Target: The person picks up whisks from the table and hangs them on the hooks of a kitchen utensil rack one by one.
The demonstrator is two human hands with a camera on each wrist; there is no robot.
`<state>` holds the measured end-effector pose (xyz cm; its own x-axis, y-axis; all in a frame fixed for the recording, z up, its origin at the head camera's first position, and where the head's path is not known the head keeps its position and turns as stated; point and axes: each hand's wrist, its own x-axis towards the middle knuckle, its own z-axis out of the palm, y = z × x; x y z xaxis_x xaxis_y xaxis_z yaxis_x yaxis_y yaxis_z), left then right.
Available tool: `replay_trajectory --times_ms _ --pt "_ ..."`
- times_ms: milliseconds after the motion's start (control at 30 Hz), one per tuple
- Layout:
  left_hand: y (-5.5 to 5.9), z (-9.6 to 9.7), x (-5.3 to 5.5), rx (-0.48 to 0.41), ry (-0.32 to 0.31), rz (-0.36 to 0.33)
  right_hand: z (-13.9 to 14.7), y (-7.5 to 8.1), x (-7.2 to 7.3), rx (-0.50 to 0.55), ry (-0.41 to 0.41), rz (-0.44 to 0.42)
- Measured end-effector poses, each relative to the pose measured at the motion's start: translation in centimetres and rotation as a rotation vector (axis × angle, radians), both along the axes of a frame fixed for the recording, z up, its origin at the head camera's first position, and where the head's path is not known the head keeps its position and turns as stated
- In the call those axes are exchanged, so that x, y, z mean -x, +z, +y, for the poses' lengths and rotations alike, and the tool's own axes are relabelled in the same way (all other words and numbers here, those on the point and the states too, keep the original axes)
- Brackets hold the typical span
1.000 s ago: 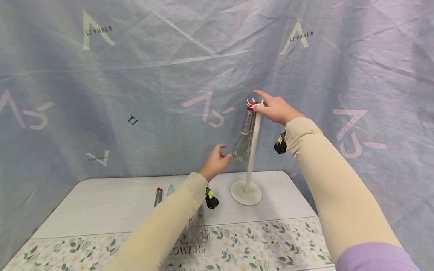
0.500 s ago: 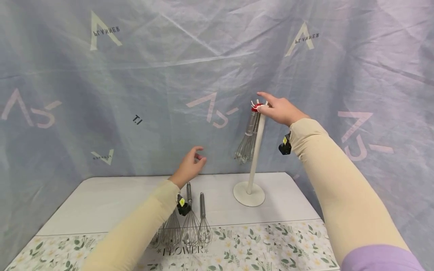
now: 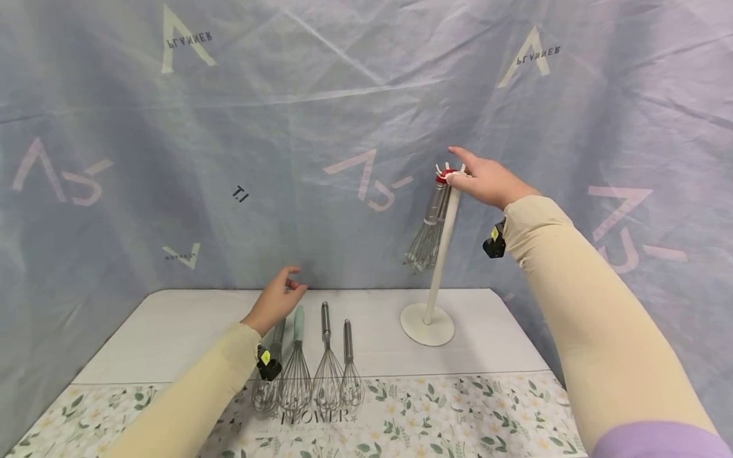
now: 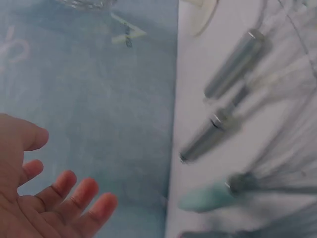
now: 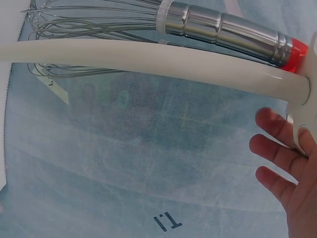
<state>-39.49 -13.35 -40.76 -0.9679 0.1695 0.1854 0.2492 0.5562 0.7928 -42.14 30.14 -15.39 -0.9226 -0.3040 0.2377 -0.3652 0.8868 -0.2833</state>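
My right hand (image 3: 489, 180) pinches the hooked top of a white stand (image 3: 442, 254), its index finger pointing up. Steel whisks with red handle ends hang from the hooks there; one whisk (image 5: 223, 29) shows clearly beside the pole in the right wrist view. My left hand (image 3: 276, 302) hovers over the table's back edge, fingers loosely bent and holding nothing. Below and beside it lie a teal-handled whisk (image 3: 298, 324), a steel whisk (image 3: 326, 321), a smaller steel whisk (image 3: 348, 340) and a grey-handled whisk (image 3: 277, 343) partly hidden by the left wrist.
The stand's round base (image 3: 427, 324) rests on the right of the white table (image 3: 189, 331). A floral strip (image 3: 446, 420) runs along the front. A grey-blue printed curtain (image 3: 286, 159) hangs behind the table.
My left hand has moved away from the hanging whisks, leftward and down to above the whisks on the table. My right hand has stayed at the stand's top.
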Motion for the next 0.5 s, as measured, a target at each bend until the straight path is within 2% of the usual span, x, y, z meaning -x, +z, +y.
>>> replay_trajectory --times_ms 233,500 --pt "-2.7 -2.6 -0.3 0.084 0.086 -0.055 -0.3 0.0 0.3 -0.013 0.055 0.029" --pt "-4.6 -4.6 -0.2 0.078 0.115 -0.095 -0.5 -0.2 0.7 0.007 0.047 0.024"
